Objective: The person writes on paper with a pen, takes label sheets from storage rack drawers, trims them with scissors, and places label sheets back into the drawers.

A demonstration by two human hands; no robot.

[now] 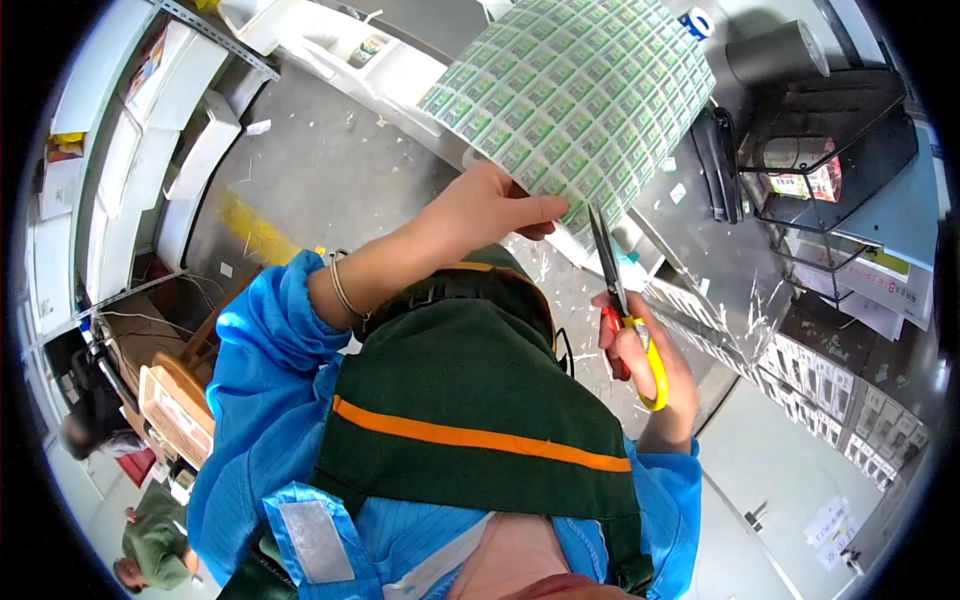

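Observation:
My left hand (492, 208) pinches the near edge of a large sheet of green-and-white printed labels (580, 85), thumb on one side and fingers on the other. The sheet curves up and away over the work surface. In my right hand (655, 370) is a pair of scissors (620, 300) with yellow and red handles, my fingers through the loops. Their blades point up to the sheet's lower edge, close to my left thumb, and look slightly parted. Whether the tips touch the sheet I cannot tell.
A black wire rack (835, 170) holding papers stands at the right, beside a dark cylinder (775, 55). White bins (365, 60) line the bench at the top. Shelves with white boxes (150, 130) are at the left. Another person (158, 540) is at the lower left. Paper scraps litter the surfaces.

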